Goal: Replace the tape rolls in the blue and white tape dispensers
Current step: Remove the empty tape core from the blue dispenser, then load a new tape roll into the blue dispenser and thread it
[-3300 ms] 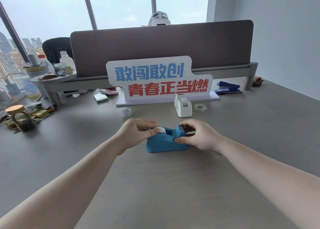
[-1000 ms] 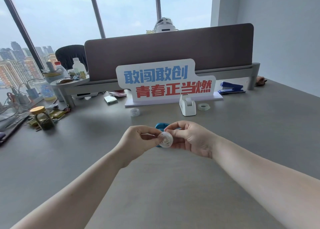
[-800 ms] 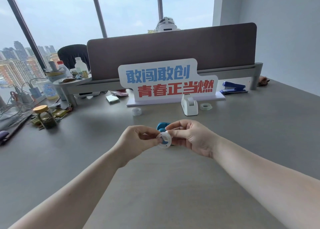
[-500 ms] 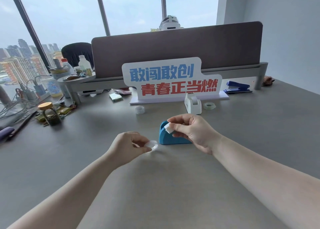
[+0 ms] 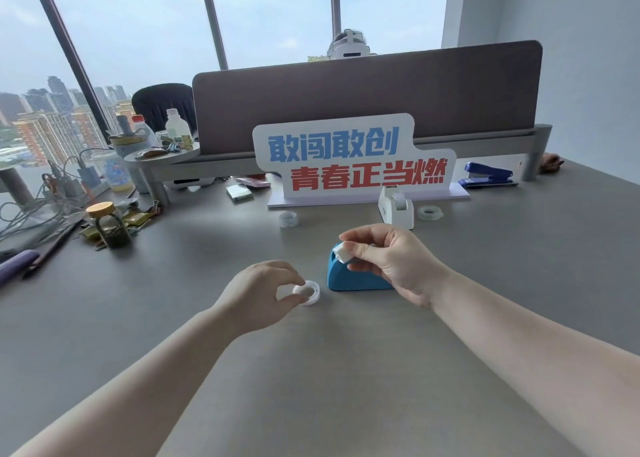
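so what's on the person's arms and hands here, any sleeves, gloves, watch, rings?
Nothing worn that shows. Both forearms are bare from the bottom edge of the frame up to the wrists: no sleeves, gloves, watch or wristband. The left hand and right hand show no rings on the visible fingers. Nails look short and unpainted. No markers, straps or cables on either arm.

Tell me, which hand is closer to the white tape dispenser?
Right. The right hand is just in front of the white plastic tape dispenser; the left hand sits farther back and leftward.

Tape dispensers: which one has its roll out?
The blue dispenser, by the right hand; its slot looks empty. The white dispenser by the sign holds a roll.
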A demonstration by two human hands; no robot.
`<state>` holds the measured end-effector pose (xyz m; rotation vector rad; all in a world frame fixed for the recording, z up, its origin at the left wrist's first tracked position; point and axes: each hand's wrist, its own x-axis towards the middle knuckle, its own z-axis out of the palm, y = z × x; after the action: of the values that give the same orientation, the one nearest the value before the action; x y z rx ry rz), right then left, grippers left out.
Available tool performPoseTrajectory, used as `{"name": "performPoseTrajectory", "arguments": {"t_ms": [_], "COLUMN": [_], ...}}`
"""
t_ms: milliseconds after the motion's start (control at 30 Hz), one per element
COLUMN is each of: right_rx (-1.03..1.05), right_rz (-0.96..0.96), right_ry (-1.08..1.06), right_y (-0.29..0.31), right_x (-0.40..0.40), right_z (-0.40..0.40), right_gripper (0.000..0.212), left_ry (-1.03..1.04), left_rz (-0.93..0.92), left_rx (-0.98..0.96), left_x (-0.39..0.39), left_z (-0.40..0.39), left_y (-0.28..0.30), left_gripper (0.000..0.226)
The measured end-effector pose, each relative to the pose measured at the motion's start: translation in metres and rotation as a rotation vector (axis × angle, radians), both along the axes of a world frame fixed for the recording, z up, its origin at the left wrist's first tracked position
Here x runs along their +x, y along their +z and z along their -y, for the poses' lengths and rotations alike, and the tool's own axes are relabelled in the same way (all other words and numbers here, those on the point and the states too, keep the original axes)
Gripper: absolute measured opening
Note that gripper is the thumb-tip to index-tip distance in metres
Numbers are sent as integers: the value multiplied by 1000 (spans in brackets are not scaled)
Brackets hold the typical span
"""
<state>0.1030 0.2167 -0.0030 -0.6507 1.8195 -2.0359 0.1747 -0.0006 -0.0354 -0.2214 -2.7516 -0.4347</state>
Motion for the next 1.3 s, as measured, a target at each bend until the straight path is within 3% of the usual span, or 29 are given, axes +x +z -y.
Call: {"name": "performPoseTrajectory", "arguments": {"t_ms": [200,333,533,867,1167,1300], "right_rx": [-3,7,-16,-46,-32,-22], "right_rz": [-12,-42,-51,-74,-56,-49], "right_ry": [0,-7,-30,-73,-114,-141], "right_y": [10,13,16,20,18,19], "right_x": [-8,-19,-40,-70,-81,-80], "right_z": [4,12,21,25,26,23], "right_gripper": [12,12,12,17,17,14], "left_ry": [117,256,368,437,509,470], "left_rz": [-9,-16,124,236,158,67], "left_rx": [110,48,2,98,179,311], "left_x": [-32,-64,-122,-183,-191,-183], "left_z": [11,19,30,52,52,47], "left_y": [10,15,13,-5,-5,2], "left_gripper": [13,23,47,49,39,37]}}
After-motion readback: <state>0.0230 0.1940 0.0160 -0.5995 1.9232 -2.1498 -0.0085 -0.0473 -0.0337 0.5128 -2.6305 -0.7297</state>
